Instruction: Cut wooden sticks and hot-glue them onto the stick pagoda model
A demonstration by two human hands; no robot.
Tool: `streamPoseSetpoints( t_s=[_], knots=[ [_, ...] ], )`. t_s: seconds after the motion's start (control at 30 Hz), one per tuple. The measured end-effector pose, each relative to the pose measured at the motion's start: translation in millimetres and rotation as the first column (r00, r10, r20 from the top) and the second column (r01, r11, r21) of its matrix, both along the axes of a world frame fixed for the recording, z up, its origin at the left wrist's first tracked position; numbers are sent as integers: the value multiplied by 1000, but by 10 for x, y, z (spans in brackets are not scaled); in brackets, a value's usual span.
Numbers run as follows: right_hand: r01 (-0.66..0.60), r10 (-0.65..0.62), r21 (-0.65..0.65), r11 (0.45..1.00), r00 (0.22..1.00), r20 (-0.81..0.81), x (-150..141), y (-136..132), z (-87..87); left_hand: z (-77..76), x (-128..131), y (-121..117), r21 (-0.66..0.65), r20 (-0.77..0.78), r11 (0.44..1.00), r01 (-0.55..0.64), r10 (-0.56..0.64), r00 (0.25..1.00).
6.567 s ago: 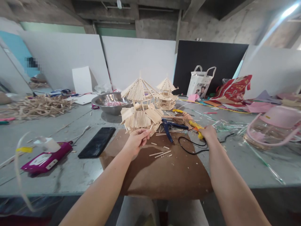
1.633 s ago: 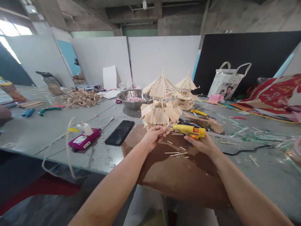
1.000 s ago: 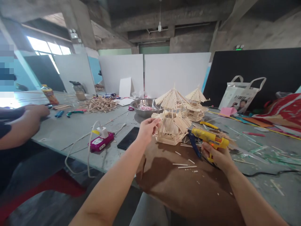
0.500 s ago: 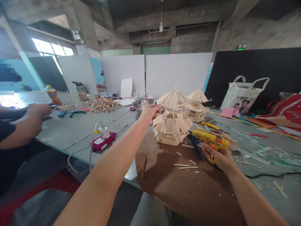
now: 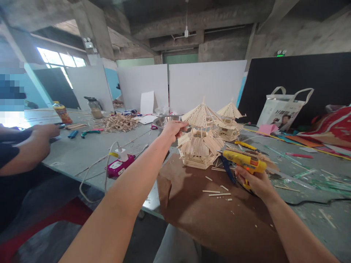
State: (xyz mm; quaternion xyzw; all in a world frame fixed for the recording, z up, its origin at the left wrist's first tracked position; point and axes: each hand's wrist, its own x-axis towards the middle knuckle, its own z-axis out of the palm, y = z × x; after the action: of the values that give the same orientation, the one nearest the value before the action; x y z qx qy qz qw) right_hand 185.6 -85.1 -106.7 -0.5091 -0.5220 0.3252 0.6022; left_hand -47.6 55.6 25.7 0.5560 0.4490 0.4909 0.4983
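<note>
Currently, right hand (image 5: 253, 181) holds yellow glue gun (image 5: 242, 160); left hand (image 5: 174, 130) narrowed beside stick pavilion (image 5: 196, 147), cannot tell whether holding anything; steel bowl (image 5: 163, 119) behind it.

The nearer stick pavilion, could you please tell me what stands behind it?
A second stick pavilion, to the right, and farther back a white panel; the nearer pavilion covers the second one's left part.

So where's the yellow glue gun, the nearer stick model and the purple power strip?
Yellow glue gun (image 5: 242, 160): head view, on its barrel.
Nearer stick model (image 5: 199, 146): head view, on its lower roof.
Purple power strip (image 5: 119, 168): head view, mid-body.
</note>
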Motion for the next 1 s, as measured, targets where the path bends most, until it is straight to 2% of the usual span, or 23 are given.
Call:
streamPoseSetpoints(
  t_s=[0.83,1.0],
  knots=[
    [-12,12,-7,1000,1000,3,-3,-13,30,-10,-4,76,-156,136,986,64,-42,990],
    [-16,16,1,1000,1000,-6,-11,-12,37,5,-8,62,-205,170,973,109,-74,983]
  ],
)
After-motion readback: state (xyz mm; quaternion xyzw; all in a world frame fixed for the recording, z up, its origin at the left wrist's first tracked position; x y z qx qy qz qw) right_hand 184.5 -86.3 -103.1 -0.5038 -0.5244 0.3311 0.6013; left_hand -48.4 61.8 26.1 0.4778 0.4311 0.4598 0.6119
